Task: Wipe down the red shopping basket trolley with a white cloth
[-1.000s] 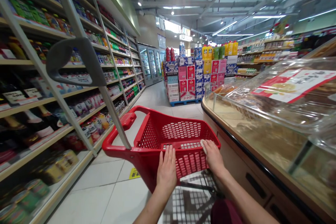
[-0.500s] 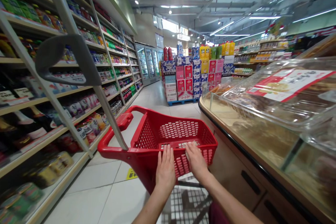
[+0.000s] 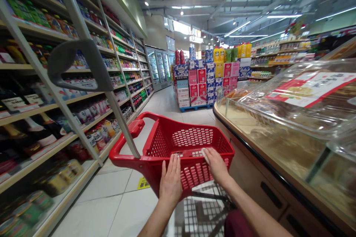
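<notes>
A red plastic shopping cart [image 3: 155, 163] stands right in front of me, its basket pierced with slots and its handle loop at the left. My left hand [image 3: 170, 179] lies against the outside of the near basket wall, fingers stretched out flat towards the rim. Over the same rim, further right, is my right hand [image 3: 217, 164], fingers bent. A small piece of white tissue [image 3: 205, 154] shows under its fingertips, pressed between them and the rim; most of it is hidden.
Drink shelves [image 3: 91, 118] line the left. A grey handle on a metal pole [image 3: 107, 66] rises at the cart's left. A food counter with clear plastic packs [image 3: 306, 96] is close on the right. Stacked drink cartons [image 3: 198, 85] stand ahead.
My right hand has moved right along the basket rim with the white tissue. My left hand has slid slightly left and down. The whole view has shifted a little.
</notes>
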`<state>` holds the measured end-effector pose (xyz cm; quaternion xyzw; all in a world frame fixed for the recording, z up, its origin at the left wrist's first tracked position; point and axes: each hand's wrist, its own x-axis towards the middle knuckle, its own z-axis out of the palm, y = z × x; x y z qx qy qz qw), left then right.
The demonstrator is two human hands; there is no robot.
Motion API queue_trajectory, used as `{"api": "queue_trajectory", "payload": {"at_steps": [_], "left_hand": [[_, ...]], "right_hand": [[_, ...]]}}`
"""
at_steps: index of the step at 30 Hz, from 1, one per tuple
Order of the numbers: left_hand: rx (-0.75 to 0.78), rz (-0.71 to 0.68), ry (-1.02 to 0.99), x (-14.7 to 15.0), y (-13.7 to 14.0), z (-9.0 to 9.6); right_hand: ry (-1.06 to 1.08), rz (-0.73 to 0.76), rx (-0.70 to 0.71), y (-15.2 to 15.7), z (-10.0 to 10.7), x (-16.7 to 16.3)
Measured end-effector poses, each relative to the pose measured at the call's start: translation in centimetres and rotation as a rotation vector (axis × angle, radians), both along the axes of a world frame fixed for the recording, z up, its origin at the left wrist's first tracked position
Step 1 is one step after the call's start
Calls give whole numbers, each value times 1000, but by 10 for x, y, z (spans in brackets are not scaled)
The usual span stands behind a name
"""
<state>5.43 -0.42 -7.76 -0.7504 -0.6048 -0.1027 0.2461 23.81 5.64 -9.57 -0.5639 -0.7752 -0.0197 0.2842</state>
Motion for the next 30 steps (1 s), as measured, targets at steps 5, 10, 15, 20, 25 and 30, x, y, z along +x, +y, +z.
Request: {"api": "queue_trajectory", "payload": {"at_steps": [5, 10, 15, 20, 25, 30], "left_hand": [[-21, 30, -12, 3, 0, 2], [-11, 33, -24, -5, 0, 6], [2, 45, -12, -9, 1, 5], [8, 38, -24, -12, 0, 4], [-4, 55, -28, -10, 0, 4], [17, 62, -45, -18, -1, 9]], "right_hand": [[-5, 31, 90, 1, -6, -9], [14, 34, 68, 4, -6, -11], [31, 56, 99, 3, -5, -23], [12, 77, 41, 5, 1, -14], [49, 43, 34, 2, 2, -21], [25, 138, 60, -1, 4, -31]]}}
